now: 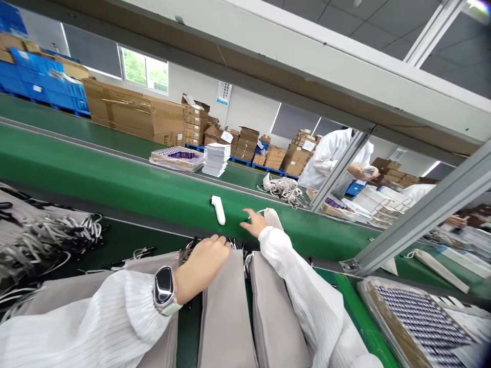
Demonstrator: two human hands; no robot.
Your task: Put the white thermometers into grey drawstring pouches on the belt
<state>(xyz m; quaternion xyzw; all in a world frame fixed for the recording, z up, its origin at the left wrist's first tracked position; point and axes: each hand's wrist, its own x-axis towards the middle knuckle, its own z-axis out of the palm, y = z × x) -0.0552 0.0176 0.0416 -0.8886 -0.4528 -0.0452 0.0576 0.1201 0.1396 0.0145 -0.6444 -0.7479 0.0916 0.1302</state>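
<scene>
Grey metal post (422,215) slants through three o'clock, kinda in the way; plastic-wrapped cardboard tray (399,333) at four is packed with purple-white bits (418,318). Right hand (255,224) is spread loose; left hand (209,260) curls over flat grey fabric pouches (230,312) at six, can't tell if gripping.

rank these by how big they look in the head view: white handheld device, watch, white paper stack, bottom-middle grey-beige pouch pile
1. Grey-beige pouch pile
2. Watch and white paper stack: too alike to rank, and the watch is nearer the camera
3. White handheld device
</scene>
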